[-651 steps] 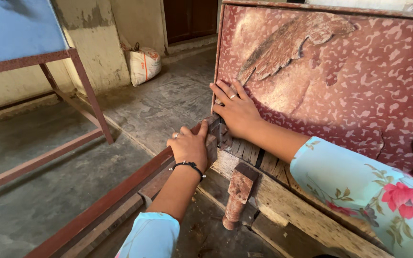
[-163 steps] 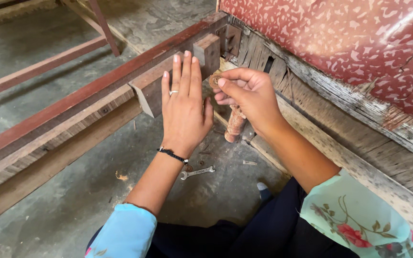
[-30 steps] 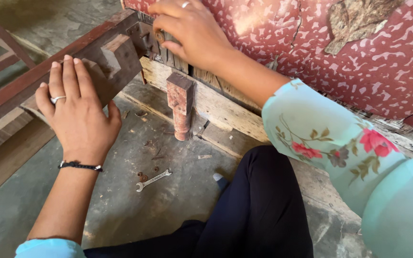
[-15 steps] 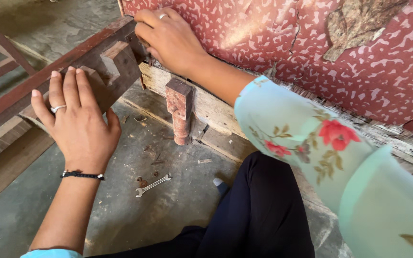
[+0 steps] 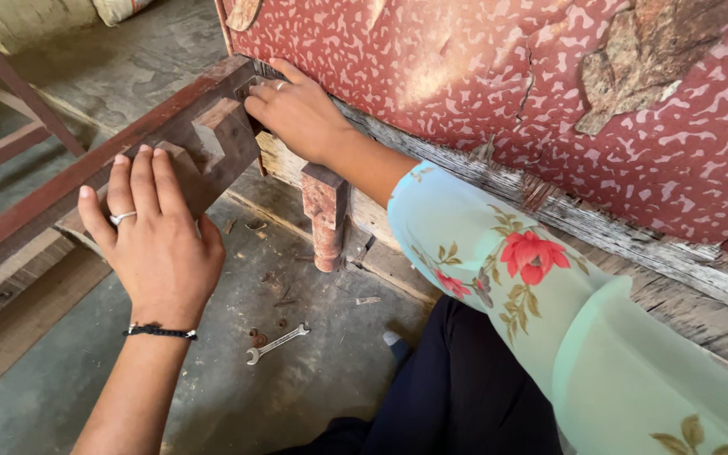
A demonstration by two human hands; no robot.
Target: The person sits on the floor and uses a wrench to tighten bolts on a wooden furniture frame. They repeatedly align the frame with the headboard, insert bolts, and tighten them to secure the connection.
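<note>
1. The left hand (image 5: pixel 157 244) lay flat on the notched end of the wooden rail (image 5: pixel 204 143), left of centre in the frame. Its fingers (image 5: pixel 132 181) were stretched out side by side, pressing and not wrapped around anything.

2. The right hand (image 5: pixel 297 114) was in the upper middle of the frame, at the corner where that rail met the red-patterned panel (image 5: pixel 482 76). Its fingers were curled and bunched at the joint. I honestly couldn't tell if they pinched something small in there or just pushed on the wood.

3. Just below the right wrist a short turned wooden leg (image 5: pixel 326 215) hung from the plank (image 5: pixel 381 232) under the panel, its foot touching the floor (image 5: pixel 86 371).

4. A small open-ended wrench (image 5: pixel 277 343) lay on the concrete floor at lower centre, with a few rusty bits near it. It was well apart from both hands.

5. My take on doing this bit well: keep the flat palm steady so the rail end can't twist or drop while the other hand works at the corner.

6. I'd also line the notch up square with the corner before leaning in, because old dry wood like that looked likely to splinter if forced crooked.

7. Keep fingertips out of the gap itself. A heavy rail shifting there could pinch.
</note>
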